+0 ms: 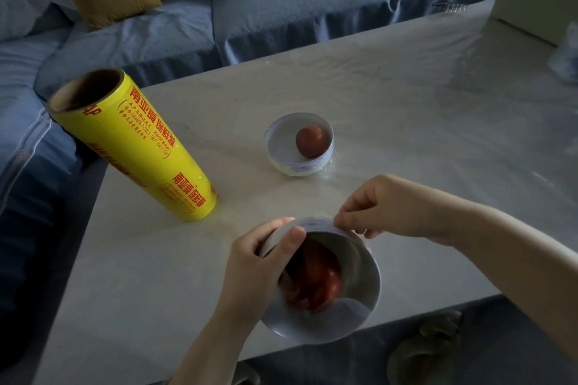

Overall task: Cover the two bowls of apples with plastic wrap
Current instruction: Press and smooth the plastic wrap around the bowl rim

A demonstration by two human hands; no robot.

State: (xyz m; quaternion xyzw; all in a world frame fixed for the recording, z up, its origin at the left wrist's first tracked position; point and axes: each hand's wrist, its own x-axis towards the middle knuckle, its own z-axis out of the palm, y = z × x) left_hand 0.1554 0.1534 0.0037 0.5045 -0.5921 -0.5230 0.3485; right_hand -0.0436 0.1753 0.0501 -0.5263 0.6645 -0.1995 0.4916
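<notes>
Both hands work the near white ceramic bowl (359,300) holding a red apple (316,278): my left hand (259,262) grips its rim, my right hand (384,206) pinches clear plastic wrap (312,223) at its far edge.

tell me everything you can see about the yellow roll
The roll is a tall cylinder of plastic wrap with a shiny yellow label printed in red characters. It stands on end on the pale table, near its left edge, seeming to lean in this wide view. Its open top shows a brown cardboard core. Neither hand touches it; both bowls sit apart to its right.
</notes>
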